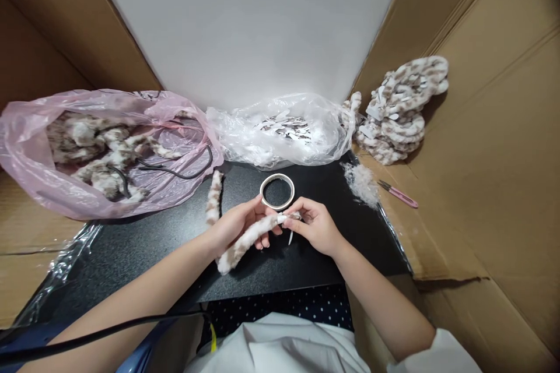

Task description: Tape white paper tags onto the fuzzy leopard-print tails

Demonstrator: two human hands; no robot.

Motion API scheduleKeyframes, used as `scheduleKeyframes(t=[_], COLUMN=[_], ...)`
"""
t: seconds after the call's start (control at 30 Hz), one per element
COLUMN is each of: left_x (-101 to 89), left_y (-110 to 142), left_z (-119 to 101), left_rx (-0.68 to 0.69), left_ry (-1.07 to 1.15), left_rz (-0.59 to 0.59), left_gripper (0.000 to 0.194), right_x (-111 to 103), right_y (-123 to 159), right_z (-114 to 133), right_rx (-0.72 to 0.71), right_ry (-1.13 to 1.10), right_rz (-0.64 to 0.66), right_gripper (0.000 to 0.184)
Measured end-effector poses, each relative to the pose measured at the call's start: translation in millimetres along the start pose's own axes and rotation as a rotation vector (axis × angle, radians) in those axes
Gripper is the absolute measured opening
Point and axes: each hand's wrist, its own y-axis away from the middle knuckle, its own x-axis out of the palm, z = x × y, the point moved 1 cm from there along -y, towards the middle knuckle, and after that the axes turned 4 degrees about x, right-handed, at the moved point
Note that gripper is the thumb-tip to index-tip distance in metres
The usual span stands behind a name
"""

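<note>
The furry strip [250, 237] is at seven o'clock from the tape ring [277, 207]. The left hand [236, 222], half curled, loosely holds it; the right hand [315, 225] pinches its tip tightly. If the loose hold slips, the strip could twist or drop.

Black tabletop [315, 274]: 1 pink bag [26, 145], 1 clear bag [236, 134], 1 pale ring [293, 189], length of furry strip [213, 198]; white fluff [361, 183] at right edge.
</note>
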Motion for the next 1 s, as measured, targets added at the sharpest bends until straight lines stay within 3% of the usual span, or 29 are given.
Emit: scheduleKeyframes(t=[0.2,0.4,0.6,0.8,0.9,1.0], left_x=[4.8,5.5,9.0,10.3,10.6,11.9], left_y=[5,7,10,10,11,15], left_z=[4,2,1,3,0,-5], left_rx=[-0.239,-0.262,-0.160,-0.046,0.083,0.341], left_ry=[0.070,0.041,-0.038,-0.142,-0.338,-0.686], left_rz=[0.134,0.164,0.218,0.272,0.212,0.076], left_gripper=[0.044,0.035,0.039,0.043,0.040,0.038], right_x=[2,2,1,0,1,-1], right_y=[1,2,4,4,4,2], right_z=[5,12,11,12,15,15], right_rx=[-0.202,-0.415,-0.379,-0.392,-0.390,-0.355], right_ry=[0.189,0.345,0.419,0.354,0.352,0.359], right_rz=[0.046,0.093,0.046,0.041,0.031,-0.078], right_gripper=[0.006,0.008,0.009,0.008,0.010,0.020])
